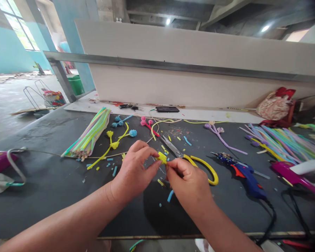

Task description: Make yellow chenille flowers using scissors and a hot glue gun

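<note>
Between my two hands is a small yellow bud of bent pipe cleaner (162, 157). My left hand (136, 166) pinches its left side with thumb and forefinger. Its right lower edge is gripped by the fingertips of my right hand (187, 176). Just beyond the right hand lie scissors with yellow handles (204, 166), blades pointing away and left. Short yellow and blue cut pieces (114, 170) are scattered about the hands. Left of them rests a yellow branched stem (114, 144) with a blue bud (133, 133) near it.
A bundle of pastel pipe cleaners (88, 134) lies at left, another (286, 141) at right. A blue glue gun (245, 176) with a cord sits at right, beside a purple one (295, 175). Pink (149, 126) and purple flower stems (222, 138) lie farther back, before a white board (173, 85).
</note>
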Action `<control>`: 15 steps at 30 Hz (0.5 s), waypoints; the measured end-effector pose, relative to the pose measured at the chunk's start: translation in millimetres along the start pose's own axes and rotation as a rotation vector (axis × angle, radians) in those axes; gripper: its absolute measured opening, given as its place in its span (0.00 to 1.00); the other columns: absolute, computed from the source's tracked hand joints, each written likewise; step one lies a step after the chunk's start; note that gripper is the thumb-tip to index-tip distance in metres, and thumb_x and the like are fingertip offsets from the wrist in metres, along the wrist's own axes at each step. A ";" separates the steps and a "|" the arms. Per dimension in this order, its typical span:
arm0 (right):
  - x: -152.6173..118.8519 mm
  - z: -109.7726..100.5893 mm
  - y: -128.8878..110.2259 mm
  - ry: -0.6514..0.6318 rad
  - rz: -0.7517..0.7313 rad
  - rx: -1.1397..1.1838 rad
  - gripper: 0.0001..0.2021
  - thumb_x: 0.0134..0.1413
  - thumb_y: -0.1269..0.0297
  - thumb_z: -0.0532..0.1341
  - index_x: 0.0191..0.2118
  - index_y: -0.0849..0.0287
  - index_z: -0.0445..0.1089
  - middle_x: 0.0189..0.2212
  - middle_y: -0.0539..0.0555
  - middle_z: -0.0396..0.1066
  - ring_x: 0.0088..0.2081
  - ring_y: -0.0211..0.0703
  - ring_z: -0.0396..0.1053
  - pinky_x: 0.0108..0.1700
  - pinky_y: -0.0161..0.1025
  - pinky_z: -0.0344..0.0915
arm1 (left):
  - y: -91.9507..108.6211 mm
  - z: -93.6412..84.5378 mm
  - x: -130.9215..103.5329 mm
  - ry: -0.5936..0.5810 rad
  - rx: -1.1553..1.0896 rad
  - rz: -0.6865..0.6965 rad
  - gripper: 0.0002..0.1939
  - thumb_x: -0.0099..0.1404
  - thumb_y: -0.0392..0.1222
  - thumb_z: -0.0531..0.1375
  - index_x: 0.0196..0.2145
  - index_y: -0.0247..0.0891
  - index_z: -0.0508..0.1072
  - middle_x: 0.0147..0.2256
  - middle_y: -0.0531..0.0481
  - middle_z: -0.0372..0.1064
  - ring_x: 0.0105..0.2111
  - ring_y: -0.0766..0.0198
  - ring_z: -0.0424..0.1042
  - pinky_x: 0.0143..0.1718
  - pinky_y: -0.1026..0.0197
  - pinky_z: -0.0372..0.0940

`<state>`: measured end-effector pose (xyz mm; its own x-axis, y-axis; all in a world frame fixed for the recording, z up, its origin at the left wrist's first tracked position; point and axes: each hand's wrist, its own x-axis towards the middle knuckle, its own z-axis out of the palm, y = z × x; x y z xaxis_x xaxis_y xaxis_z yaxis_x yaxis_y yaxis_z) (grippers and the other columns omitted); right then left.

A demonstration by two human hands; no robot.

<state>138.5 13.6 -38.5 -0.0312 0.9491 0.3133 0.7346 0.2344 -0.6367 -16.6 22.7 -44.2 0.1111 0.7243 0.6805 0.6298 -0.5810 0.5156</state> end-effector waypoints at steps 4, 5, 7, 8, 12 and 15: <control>-3.0 1.1 1.8 0.046 -0.126 -0.030 0.08 0.48 0.70 0.56 0.24 0.56 0.71 0.16 0.46 0.69 0.19 0.35 0.64 0.22 0.31 0.56 | 0.0 1.2 -1.3 -0.011 0.007 -0.009 0.01 0.57 0.34 0.60 0.30 0.38 0.70 0.30 0.50 0.64 0.34 0.65 0.65 0.37 0.62 0.62; -3.4 1.4 2.8 0.061 -0.166 -0.045 0.08 0.48 0.71 0.56 0.25 0.56 0.71 0.16 0.47 0.69 0.20 0.35 0.65 0.22 0.31 0.56 | 0.9 1.7 -1.8 -0.011 0.001 -0.009 0.02 0.57 0.34 0.60 0.30 0.38 0.70 0.30 0.50 0.64 0.34 0.65 0.65 0.37 0.62 0.62; -2.8 1.4 5.6 0.086 -0.237 -0.079 0.08 0.49 0.71 0.56 0.25 0.57 0.71 0.18 0.48 0.70 0.21 0.36 0.66 0.24 0.31 0.56 | 3.2 1.9 -1.9 -0.001 -0.021 -0.006 0.02 0.56 0.34 0.60 0.30 0.38 0.70 0.30 0.51 0.64 0.34 0.65 0.65 0.37 0.63 0.62; -1.8 1.2 7.3 0.095 -0.260 -0.090 0.08 0.49 0.71 0.55 0.25 0.57 0.70 0.19 0.48 0.71 0.21 0.36 0.67 0.24 0.32 0.56 | 4.0 0.9 -1.0 0.013 -0.034 -0.007 0.02 0.56 0.34 0.60 0.30 0.38 0.70 0.30 0.51 0.64 0.34 0.65 0.65 0.36 0.63 0.62; 6.7 -1.9 13.5 0.105 -0.188 -0.070 0.07 0.49 0.68 0.56 0.25 0.55 0.70 0.19 0.48 0.71 0.23 0.37 0.68 0.26 0.33 0.58 | -4.6 -17.3 11.2 0.125 -0.031 -0.120 0.03 0.56 0.36 0.58 0.29 0.37 0.71 0.29 0.51 0.64 0.31 0.66 0.64 0.35 0.63 0.61; 15.7 -5.7 15.7 0.057 0.017 0.047 0.06 0.48 0.64 0.57 0.26 0.54 0.70 0.20 0.48 0.72 0.22 0.39 0.69 0.26 0.34 0.61 | -25.7 -48.2 26.5 0.311 -0.056 -0.387 0.07 0.57 0.42 0.57 0.31 0.38 0.72 0.29 0.52 0.66 0.30 0.65 0.64 0.33 0.62 0.60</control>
<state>153.4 31.0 -39.6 0.0208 0.9400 0.3404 0.7020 0.2287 -0.6744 -66.9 39.0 -14.3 -0.3628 0.7503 0.5526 0.5364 -0.3167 0.7823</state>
